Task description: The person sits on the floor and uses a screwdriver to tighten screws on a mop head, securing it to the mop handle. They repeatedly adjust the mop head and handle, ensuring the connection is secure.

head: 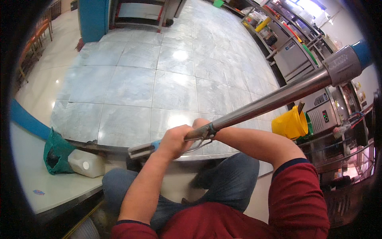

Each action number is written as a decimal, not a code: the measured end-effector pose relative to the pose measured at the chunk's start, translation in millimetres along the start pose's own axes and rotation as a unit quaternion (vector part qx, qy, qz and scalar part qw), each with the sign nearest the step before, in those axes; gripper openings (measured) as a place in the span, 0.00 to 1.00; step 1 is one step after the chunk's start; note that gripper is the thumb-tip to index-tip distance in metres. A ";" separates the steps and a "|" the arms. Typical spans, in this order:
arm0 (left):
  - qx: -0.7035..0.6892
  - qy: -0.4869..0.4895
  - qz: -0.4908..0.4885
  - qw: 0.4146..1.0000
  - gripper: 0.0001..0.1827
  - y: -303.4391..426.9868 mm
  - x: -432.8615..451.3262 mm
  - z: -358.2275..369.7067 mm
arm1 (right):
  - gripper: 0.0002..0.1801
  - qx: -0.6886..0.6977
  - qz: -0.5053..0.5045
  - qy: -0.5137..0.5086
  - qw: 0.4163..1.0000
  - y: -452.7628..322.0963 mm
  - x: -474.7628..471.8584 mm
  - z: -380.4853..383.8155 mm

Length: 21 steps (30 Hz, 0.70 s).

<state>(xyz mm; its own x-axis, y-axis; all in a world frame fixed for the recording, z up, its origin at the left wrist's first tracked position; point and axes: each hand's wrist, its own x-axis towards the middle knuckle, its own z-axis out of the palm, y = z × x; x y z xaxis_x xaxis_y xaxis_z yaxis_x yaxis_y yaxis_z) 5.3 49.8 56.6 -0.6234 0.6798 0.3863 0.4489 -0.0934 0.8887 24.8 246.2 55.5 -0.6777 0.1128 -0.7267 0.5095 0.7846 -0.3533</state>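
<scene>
A long metal pole [268, 97] runs slantwise from the upper right down to the centre. At its upper end are a grey collar [342, 65] and a blue part. Near the lower end it has a bent metal lever [197, 147], and past my left hand [175, 139] a forked pale end [141, 150] sticks out. My left hand is closed around the pole beside the lever. My right hand [201, 122] is on the pole just behind, partly hidden by the left hand and the pole.
Grey floor tiles [128, 86] lie ahead, past a raised edge. On a white ledge [59, 191] at left are a green sack [59, 149] and a whitish plastic jug [86, 162]. At right stand a yellow bucket [288, 124] and steel kitchen units [295, 56]. A blue pillar [94, 21] rises at upper left.
</scene>
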 end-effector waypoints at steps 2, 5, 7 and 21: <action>0.024 0.005 0.000 1.000 0.06 4.6 3.4 -1.0 | 0.10 -0.042 -0.199 0.030 0.979 16.9 -9.8 7.5; 0.013 -0.004 -0.025 1.000 0.06 8.8 3.8 -5.2 | 0.12 -0.092 -0.263 0.068 0.958 14.4 -25.3 15.1; 0.027 -0.007 -0.020 0.999 0.06 4.0 3.8 -5.9 | 0.12 -0.082 -0.162 0.078 0.980 27.8 -9.2 22.3; 0.006 0.014 0.016 1.000 0.05 0.4 3.0 -0.4 | 0.11 -0.251 -0.248 0.055 0.934 -5.6 -29.9 13.6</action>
<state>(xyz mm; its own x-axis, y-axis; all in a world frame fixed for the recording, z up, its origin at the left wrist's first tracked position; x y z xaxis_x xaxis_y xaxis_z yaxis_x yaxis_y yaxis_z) 3.3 51.5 58.2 -0.6259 0.6563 0.4214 0.4763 -0.1063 0.8728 49.4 230.1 71.1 -0.8292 -0.2998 -0.4717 -0.1760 0.9411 -0.2887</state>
